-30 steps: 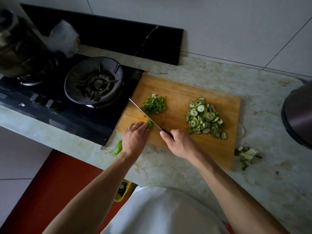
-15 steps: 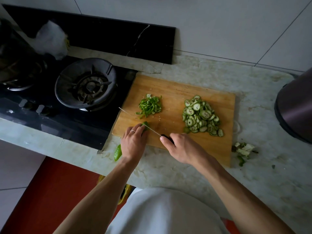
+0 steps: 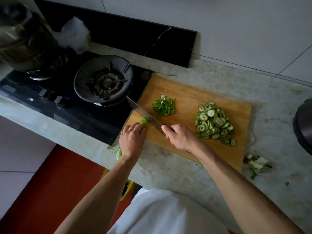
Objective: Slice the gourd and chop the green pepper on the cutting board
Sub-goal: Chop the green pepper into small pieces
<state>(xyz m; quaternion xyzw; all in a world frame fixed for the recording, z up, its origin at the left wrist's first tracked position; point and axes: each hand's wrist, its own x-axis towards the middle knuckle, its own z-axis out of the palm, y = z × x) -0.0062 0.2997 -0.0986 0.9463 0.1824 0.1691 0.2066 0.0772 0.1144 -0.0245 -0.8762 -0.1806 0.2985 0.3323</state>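
green pepper (image 3: pixel 143 122) lies at the cutting board's (image 3: pixel 189 92) near left corner, pinned under the left hand's (image 3: pixel 132 141) curled fingers; the right hand (image 3: pixel 181 137) grips the knife (image 3: pixel 143 113), its blade angled far-left.

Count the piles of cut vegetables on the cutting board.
2: chopped pepper pile mid-board beside the knife; gourd slice pile toward the right. None seem hidden on the cutting board.
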